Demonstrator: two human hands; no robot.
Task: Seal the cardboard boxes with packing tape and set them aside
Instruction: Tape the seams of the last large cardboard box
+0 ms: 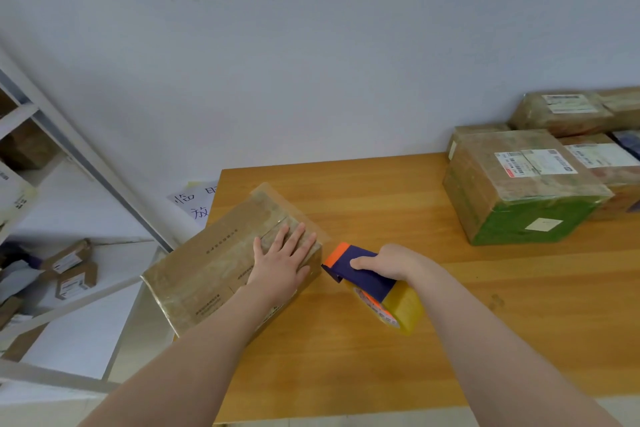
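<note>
The wooden desk (381, 340) holds a pile of taped boxes (519, 191) at its far right. The long cardboard box (207, 270) sits at the desk's left edge, its long side running from near left to far right. The left hand (280, 263) lies flat on top, fingers straight. Just right of the box, the right hand (388, 262) has its grip closed round the tape gun (363, 274). Its orange nose points at the box.
</note>
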